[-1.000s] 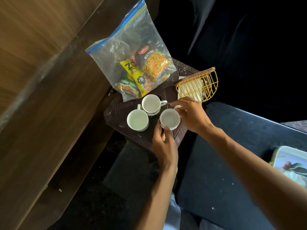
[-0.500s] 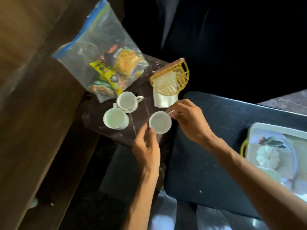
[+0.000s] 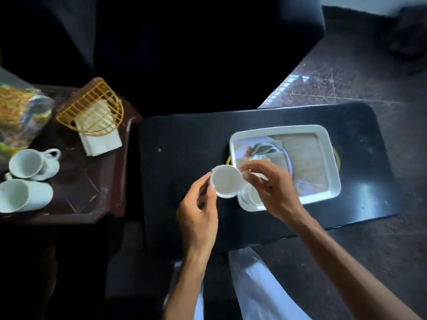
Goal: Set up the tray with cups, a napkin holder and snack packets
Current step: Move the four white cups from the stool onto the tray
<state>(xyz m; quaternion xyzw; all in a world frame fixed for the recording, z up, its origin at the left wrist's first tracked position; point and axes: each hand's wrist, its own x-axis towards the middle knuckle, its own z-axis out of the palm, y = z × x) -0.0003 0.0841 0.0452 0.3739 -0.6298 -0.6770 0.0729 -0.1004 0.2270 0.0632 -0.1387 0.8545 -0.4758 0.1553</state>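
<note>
I hold a white cup point(image 3: 226, 181) in the air over the black table, just left of the white tray point(image 3: 328, 158). My left hand point(image 3: 198, 209) grips the cup's near side. My right hand point(image 3: 265, 185) pinches its handle. Another white cup point(image 3: 250, 196) stands in the tray's near left corner, partly hidden under my right hand. Two more white cups point(image 3: 25, 163) point(image 3: 23, 196) sit on the brown side table at far left. A yellow wire napkin holder point(image 3: 92, 112) with napkins lies there too. The clear bag of snack packets point(image 3: 18, 112) shows at the left edge.
The black table point(image 3: 184, 158) carries the tray on its right half. The brown side table point(image 3: 92, 181) adjoins it on the left. A dark sofa point(image 3: 184, 54) fills the back. Speckled floor point(image 3: 369, 77) lies to the right.
Both hands lifted the cup off the brown side table and carried it right, to the tray's left edge. The view swung right, bringing the whole tray into sight.
</note>
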